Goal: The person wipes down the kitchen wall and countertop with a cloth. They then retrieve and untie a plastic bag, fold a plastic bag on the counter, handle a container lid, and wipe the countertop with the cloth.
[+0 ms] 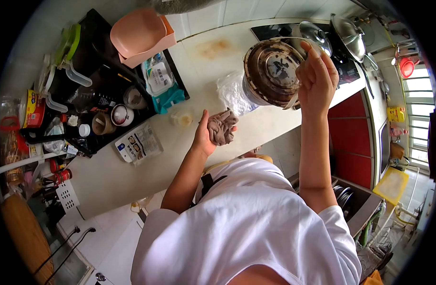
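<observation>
A crumpled grey-brown cloth (222, 127) rests in my left hand (204, 138), whose fingers curl round it from below, over the front edge of the counter. My right hand (318, 78) is raised and pinches the thin bail handle of a round lidded bucket (259, 95). Dark brown stains cover much of the bucket's lid (275, 71). Whether the bucket's base touches the counter is hidden. Beside the bucket on its left lies a crinkled clear plastic bag (231, 90).
On the light counter (194, 142) are a small clear cup (183, 118), a printed pouch (139, 143) and a wipes pack (160, 80). Pink bins (141, 35) and several jars stand on the left. Pans (347, 35) sit on the stove at right. An open drawer (348, 194) is below.
</observation>
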`<move>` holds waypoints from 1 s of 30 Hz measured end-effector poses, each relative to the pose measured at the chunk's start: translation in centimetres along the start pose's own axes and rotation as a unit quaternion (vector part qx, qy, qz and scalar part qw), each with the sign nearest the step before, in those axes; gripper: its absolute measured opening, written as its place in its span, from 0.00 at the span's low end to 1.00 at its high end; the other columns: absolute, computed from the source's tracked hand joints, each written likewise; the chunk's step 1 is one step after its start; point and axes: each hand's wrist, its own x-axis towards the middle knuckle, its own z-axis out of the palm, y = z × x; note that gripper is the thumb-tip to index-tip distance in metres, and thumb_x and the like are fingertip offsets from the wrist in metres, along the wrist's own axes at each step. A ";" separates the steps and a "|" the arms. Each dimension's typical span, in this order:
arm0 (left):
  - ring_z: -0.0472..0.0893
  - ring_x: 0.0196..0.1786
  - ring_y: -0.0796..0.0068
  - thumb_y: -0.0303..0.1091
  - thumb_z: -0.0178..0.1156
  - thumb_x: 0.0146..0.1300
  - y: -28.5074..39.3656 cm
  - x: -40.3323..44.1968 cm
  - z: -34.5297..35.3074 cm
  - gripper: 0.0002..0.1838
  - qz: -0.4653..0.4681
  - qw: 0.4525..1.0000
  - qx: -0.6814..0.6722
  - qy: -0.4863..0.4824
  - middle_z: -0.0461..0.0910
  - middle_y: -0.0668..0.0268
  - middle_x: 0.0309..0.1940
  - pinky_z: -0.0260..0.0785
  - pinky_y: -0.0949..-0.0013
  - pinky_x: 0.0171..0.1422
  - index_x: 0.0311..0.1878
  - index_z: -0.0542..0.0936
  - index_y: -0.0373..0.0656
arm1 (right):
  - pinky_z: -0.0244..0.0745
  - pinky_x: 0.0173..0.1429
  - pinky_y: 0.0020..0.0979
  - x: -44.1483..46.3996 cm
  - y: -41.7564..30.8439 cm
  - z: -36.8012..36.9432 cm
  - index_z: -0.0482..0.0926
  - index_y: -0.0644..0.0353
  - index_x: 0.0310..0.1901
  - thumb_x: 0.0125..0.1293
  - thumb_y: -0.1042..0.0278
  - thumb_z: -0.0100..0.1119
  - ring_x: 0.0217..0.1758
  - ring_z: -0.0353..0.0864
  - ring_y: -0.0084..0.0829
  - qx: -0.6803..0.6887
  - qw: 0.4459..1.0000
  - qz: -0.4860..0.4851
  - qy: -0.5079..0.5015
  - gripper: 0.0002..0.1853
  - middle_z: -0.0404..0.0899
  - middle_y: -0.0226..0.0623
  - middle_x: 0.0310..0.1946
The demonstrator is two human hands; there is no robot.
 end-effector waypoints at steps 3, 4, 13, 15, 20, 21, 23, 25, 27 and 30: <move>0.81 0.43 0.60 0.68 0.43 0.66 -0.1 -0.3 0.0 0.38 0.019 0.999 -0.013 0.048 0.81 0.58 0.46 0.75 0.58 0.38 0.55 0.75 0.39 | 0.44 0.22 0.18 -0.2 0.8 -0.1 0.80 0.72 0.45 0.68 0.71 0.56 0.16 0.50 0.10 0.009 1.000 0.017 0.013 0.12 0.57 0.16 0.15; 0.80 0.42 0.62 0.65 0.46 0.67 -0.2 -0.2 -0.6 0.34 0.031 0.998 -0.006 0.059 0.81 0.59 0.45 0.75 0.59 0.38 0.54 0.76 0.39 | 0.44 0.22 0.18 -0.3 0.9 -0.1 0.80 0.72 0.45 0.68 0.71 0.56 0.16 0.50 0.10 0.009 1.000 0.018 0.012 0.12 0.57 0.16 0.15; 0.77 0.51 0.68 0.42 0.55 0.69 -1.3 3.9 -0.9 0.16 0.216 0.972 0.050 0.076 0.78 0.66 0.48 0.71 0.57 0.57 0.55 0.73 0.45 | 0.43 0.21 0.17 -2.6 -1.6 1.6 0.78 0.75 0.48 0.69 0.73 0.54 0.15 0.47 0.09 0.032 0.998 0.058 -0.011 0.13 0.55 0.15 0.14; 0.77 0.53 0.70 0.46 0.51 0.71 -0.1 4.7 3.3 0.20 0.226 0.972 -0.029 0.059 0.77 0.65 0.51 0.70 0.61 0.59 0.59 0.72 0.45 | 0.43 0.19 0.16 -3.0 -2.5 2.2 0.77 0.76 0.49 0.69 0.72 0.54 0.13 0.47 0.08 0.041 0.997 0.049 -0.040 0.14 0.55 0.14 0.13; 0.70 0.65 0.62 0.60 0.37 0.72 1.3 5.9 6.0 0.34 0.129 0.971 -0.164 -0.117 0.71 0.59 0.63 0.59 0.54 0.72 0.67 0.66 0.42 | 0.44 0.19 0.16 -4.2 -4.3 2.9 0.76 0.77 0.50 0.69 0.73 0.52 0.12 0.47 0.08 0.075 0.990 0.046 -0.107 0.15 0.58 0.15 0.13; 0.70 0.65 0.62 0.60 0.37 0.72 1.3 5.9 5.9 0.34 0.129 0.971 -0.164 -0.119 0.71 0.59 0.63 0.59 0.54 0.72 0.67 0.66 0.42 | 0.44 0.19 0.16 -4.5 -4.6 3.3 0.76 0.78 0.50 0.69 0.72 0.52 0.12 0.48 0.08 0.079 0.988 0.038 -0.126 0.15 0.59 0.16 0.13; 0.68 0.67 0.57 0.64 0.36 0.70 1.1 5.8 5.5 0.37 -0.028 0.886 -0.375 -0.273 0.70 0.57 0.65 0.58 0.50 0.73 0.68 0.66 0.43 | 0.51 0.20 0.16 -4.6 -4.8 3.2 0.74 0.78 0.54 0.69 0.70 0.48 0.10 0.50 0.08 0.048 0.984 0.034 -0.171 0.19 0.56 0.15 0.11; 0.68 0.67 0.55 0.64 0.36 0.70 0.3 6.3 5.9 0.37 0.024 0.928 -0.268 -0.259 0.69 0.56 0.65 0.57 0.49 0.73 0.68 0.66 0.43 | 0.52 0.20 0.16 -4.8 -5.5 3.4 0.73 0.79 0.54 0.69 0.70 0.47 0.10 0.50 0.08 0.051 0.982 0.032 -0.177 0.19 0.57 0.15 0.11; 0.67 0.68 0.54 0.65 0.37 0.69 -0.4 7.0 6.0 0.37 0.079 0.955 -0.158 -0.240 0.69 0.55 0.65 0.57 0.47 0.73 0.68 0.66 0.44 | 0.52 0.20 0.16 -5.0 -6.1 3.6 0.72 0.80 0.55 0.70 0.71 0.46 0.10 0.51 0.08 0.057 0.981 0.026 -0.185 0.19 0.57 0.15 0.11; 0.67 0.68 0.54 0.66 0.38 0.68 -1.3 8.3 5.6 0.37 -0.033 0.907 -0.307 -0.288 0.68 0.56 0.66 0.57 0.46 0.72 0.68 0.66 0.46 | 0.46 0.18 0.16 -5.1 -6.8 3.9 0.74 0.80 0.51 0.67 0.72 0.50 0.11 0.50 0.07 0.111 0.979 0.007 -0.172 0.17 0.59 0.15 0.12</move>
